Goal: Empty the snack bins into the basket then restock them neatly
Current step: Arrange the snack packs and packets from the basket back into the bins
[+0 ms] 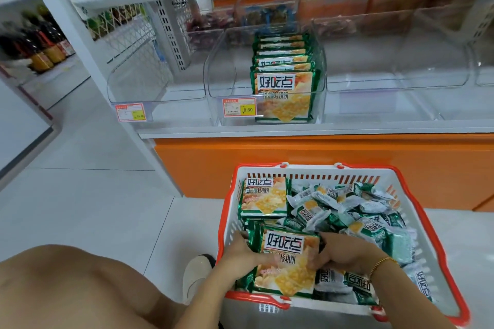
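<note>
A white basket with an orange rim [227, 211] stands on the floor, full of green snack packets. My left hand [238, 255] and my right hand [344, 252] grip a stack of green-and-yellow packets [287, 262] from both sides, low in the basket's near left corner. Another such packet [263, 196] lies flat at the basket's far left. Small white-green packets [347, 211] fill the right side. On the shelf, a clear middle bin [213, 83] holds a neat upright row of the same packets [283, 83] along its right half.
A clear bin [133, 88] to the left and a wide clear bin [401, 72] to the right show nothing inside. Price tags [239, 107] hang on the bin fronts. An orange cabinet base [320, 157] stands behind the basket. My knee [66, 288] and a shoe [196, 275] are at lower left.
</note>
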